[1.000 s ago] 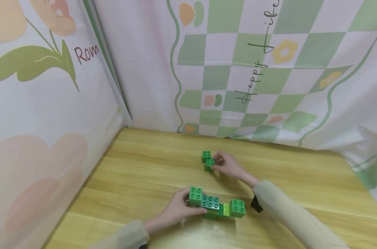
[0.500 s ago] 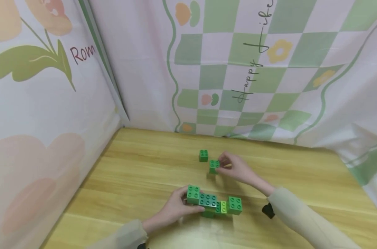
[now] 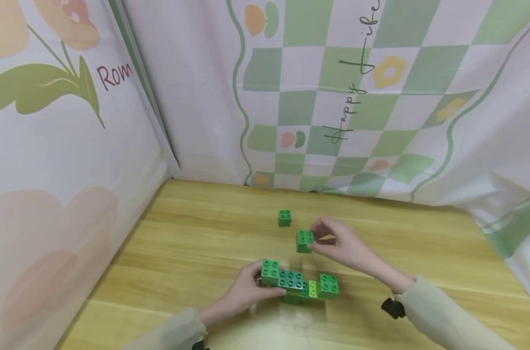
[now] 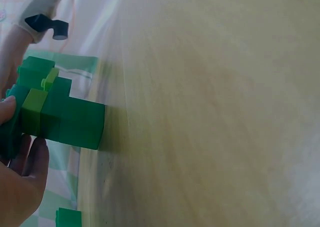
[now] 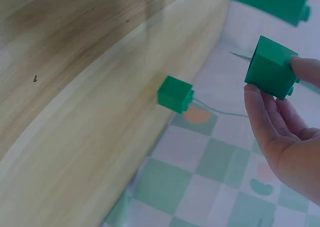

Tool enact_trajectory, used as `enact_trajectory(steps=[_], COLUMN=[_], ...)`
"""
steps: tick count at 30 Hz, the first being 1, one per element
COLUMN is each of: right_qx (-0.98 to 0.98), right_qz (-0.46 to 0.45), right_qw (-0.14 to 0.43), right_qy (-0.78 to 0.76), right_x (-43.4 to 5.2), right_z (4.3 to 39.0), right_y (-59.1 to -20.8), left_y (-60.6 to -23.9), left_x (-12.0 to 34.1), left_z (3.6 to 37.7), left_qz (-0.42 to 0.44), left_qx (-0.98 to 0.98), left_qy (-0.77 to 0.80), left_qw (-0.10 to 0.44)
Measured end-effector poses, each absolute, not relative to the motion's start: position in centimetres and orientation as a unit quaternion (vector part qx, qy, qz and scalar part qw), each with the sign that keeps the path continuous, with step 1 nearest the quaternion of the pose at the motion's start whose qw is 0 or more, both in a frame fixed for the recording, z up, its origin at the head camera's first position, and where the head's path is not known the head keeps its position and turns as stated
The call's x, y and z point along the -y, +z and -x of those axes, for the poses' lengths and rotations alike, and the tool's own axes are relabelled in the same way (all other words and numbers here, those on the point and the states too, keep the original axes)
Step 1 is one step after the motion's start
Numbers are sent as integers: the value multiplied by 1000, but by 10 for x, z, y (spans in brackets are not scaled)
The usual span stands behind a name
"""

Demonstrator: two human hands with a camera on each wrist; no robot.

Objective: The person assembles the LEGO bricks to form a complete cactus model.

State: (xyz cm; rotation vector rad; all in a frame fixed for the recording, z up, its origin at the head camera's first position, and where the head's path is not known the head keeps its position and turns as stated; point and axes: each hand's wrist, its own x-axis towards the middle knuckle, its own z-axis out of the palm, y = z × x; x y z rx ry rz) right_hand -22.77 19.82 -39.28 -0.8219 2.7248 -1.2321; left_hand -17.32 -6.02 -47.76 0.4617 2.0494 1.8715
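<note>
My left hand (image 3: 247, 290) grips the left end of a toy brick assembly (image 3: 291, 280) made of several green bricks, with a lime-green piece (image 3: 312, 288) in it. In the left wrist view, thumb and fingers lie on either side of the green and lime assembly (image 4: 75, 121). Between the thumb and fingers of my right hand (image 3: 341, 246) is a square green brick (image 3: 304, 241), raised over the table behind the assembly. The right wrist view shows that brick (image 5: 271, 67) with its hollow underside edge facing left.
One more square green brick (image 3: 284, 218) stands alone on the wooden table (image 3: 203, 228), farther back. Printed curtains (image 3: 299, 107) hang along the table's back and left edges.
My right hand has drawn its green brick away from the other loose one, lifting it and bringing it nearer to the assembly. The left hand keeps its grip, nearly still.
</note>
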Motion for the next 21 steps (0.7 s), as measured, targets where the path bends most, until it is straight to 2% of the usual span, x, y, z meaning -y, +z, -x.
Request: enact_trajectory(steps=[11,21], right_qx=[-863,-854], right_qz=[344,386], right_qw=[-23,-11], right_qy=[-369,-350], right_x=[-196,-190], right_z=[202,189], right_y=[-381,-379], left_y=[-478,-478], left_x=[61,60], left_z=[173,172], left_qz=[-164,-161], left_qx=[-718,-717], left_qy=[656,658], left_qw=[165,163])
